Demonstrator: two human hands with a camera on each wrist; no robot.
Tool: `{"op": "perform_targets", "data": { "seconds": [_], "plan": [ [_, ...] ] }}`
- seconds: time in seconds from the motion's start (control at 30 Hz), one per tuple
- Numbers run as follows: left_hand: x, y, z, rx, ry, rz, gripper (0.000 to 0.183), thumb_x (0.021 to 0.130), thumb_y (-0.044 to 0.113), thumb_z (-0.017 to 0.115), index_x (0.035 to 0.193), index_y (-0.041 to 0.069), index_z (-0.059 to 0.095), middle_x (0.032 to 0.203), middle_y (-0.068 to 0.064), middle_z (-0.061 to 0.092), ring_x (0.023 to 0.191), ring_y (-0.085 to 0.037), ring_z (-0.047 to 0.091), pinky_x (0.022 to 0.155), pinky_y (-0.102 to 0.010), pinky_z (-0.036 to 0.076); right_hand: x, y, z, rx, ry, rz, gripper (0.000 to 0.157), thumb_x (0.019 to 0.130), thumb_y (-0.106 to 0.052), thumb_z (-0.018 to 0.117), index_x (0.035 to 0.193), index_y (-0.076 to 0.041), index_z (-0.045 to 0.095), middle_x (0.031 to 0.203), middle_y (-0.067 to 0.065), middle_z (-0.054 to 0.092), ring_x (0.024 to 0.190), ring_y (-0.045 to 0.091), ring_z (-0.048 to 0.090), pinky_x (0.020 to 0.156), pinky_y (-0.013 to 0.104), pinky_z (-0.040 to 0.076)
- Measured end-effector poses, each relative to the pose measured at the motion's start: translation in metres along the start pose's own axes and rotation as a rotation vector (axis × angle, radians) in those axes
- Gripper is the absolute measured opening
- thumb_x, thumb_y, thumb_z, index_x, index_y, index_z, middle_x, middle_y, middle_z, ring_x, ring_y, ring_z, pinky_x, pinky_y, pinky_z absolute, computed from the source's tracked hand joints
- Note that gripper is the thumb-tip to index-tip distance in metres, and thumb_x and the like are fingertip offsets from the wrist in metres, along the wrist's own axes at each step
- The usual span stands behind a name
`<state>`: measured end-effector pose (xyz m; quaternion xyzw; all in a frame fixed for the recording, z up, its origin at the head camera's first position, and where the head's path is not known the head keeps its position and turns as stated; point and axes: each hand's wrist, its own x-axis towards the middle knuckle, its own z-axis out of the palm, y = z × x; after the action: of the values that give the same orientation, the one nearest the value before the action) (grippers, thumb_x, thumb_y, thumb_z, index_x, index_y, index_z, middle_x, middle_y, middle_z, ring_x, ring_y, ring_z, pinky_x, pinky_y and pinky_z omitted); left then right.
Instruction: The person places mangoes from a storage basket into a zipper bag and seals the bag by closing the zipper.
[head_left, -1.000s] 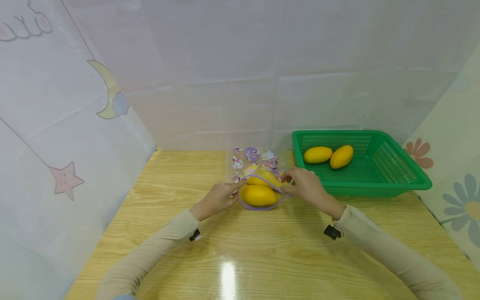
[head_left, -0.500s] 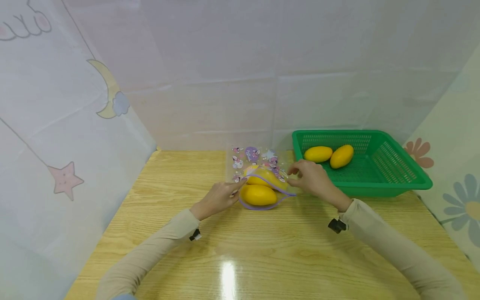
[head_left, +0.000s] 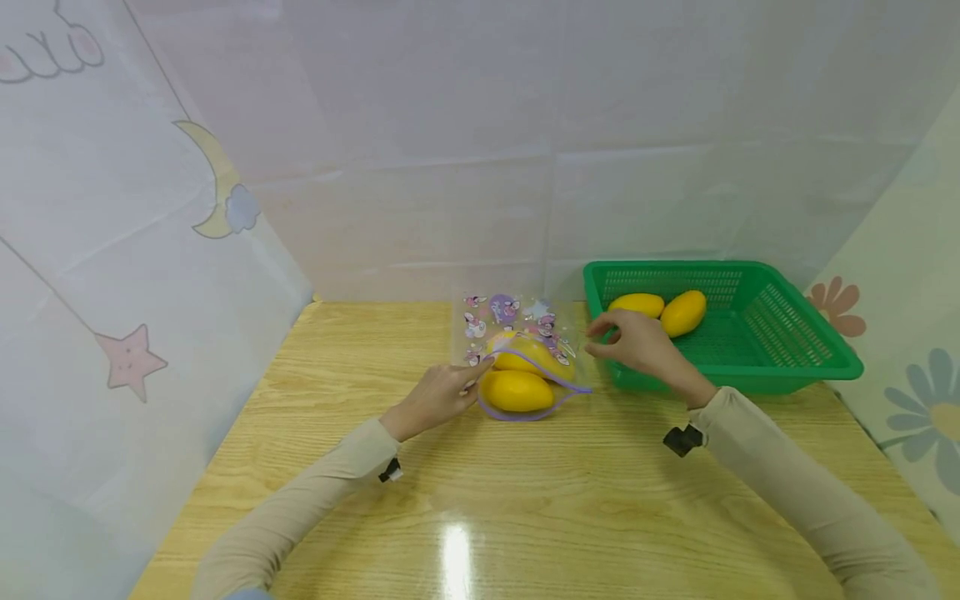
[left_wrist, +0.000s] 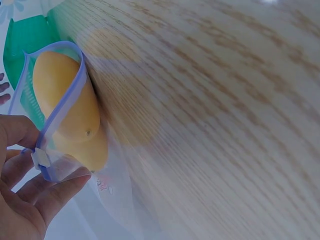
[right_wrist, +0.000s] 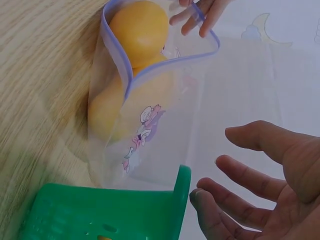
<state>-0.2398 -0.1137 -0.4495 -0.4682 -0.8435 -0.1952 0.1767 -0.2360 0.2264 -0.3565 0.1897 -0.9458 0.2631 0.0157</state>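
Observation:
A clear zip bag [head_left: 503, 310] with a purple edge and cartoon prints lies on the table, its mouth spread towards me. Inside it are yellow mangoes, one mango [head_left: 520, 391] at the mouth and another behind it. My left hand [head_left: 437, 400] pinches the left end of the bag's rim, beside a white slider [left_wrist: 41, 158] in the left wrist view. My right hand [head_left: 637, 343] is in the air over the left rim of a green basket [head_left: 750, 371]. Its fingers are apart and loosely bent, with nothing between them, as the right wrist view [right_wrist: 260, 185] also shows.
Two more yellow mangoes lie at the left of the basket, one mango [head_left: 684, 313] tilted against its neighbour. The wooden table [head_left: 375, 517] meets a pale wall sheet [head_left: 420, 208] behind the bag. Decorated sheets also stand at both sides.
My right hand has let go of the bag's right corner and moved right and slightly up to the basket's rim. My left hand and the bag have stayed in place.

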Motion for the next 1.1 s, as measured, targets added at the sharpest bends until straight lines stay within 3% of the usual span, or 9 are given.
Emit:
{"op": "perform_targets", "data": {
  "seconds": [0.33, 0.8, 1.1],
  "plan": [
    [0.000, 0.000, 0.000, 0.001, 0.002, -0.004, 0.052, 0.085, -0.007, 0.067, 0.135, -0.006, 0.055, 0.053, 0.008, 0.040, 0.044, 0.001, 0.020, 0.043, -0.012, 0.022, 0.004, 0.013, -0.007, 0.111, -0.014, 0.051, 0.030, 0.093, -0.027, 0.071, 0.110, -0.003, 0.070, 0.112, 0.019, 0.064, 0.101, 0.037, 0.061, 0.087, 0.053, 0.050],
    [-0.001, 0.000, 0.001, -0.009, 0.011, -0.005, 0.051, 0.085, -0.006, 0.068, 0.134, -0.007, 0.056, 0.053, 0.007, 0.044, 0.043, 0.000, 0.021, 0.042, -0.013, 0.024, 0.006, 0.025, -0.019, 0.235, -0.049, 0.152, 0.038, 0.095, -0.026, 0.068, 0.121, 0.002, 0.064, 0.118, 0.020, 0.060, 0.100, 0.037, 0.060, 0.082, 0.050, 0.053],
    [0.000, 0.000, 0.000, -0.008, 0.010, 0.000, 0.051, 0.084, -0.007, 0.068, 0.134, -0.007, 0.056, 0.053, 0.007, 0.043, 0.044, 0.001, 0.021, 0.042, -0.012, 0.024, 0.008, 0.031, -0.025, 0.368, -0.077, 0.227, 0.044, 0.097, -0.024, 0.065, 0.128, 0.007, 0.056, 0.125, 0.024, 0.049, 0.112, 0.039, 0.051, 0.093, 0.054, 0.049]
  ]
}}
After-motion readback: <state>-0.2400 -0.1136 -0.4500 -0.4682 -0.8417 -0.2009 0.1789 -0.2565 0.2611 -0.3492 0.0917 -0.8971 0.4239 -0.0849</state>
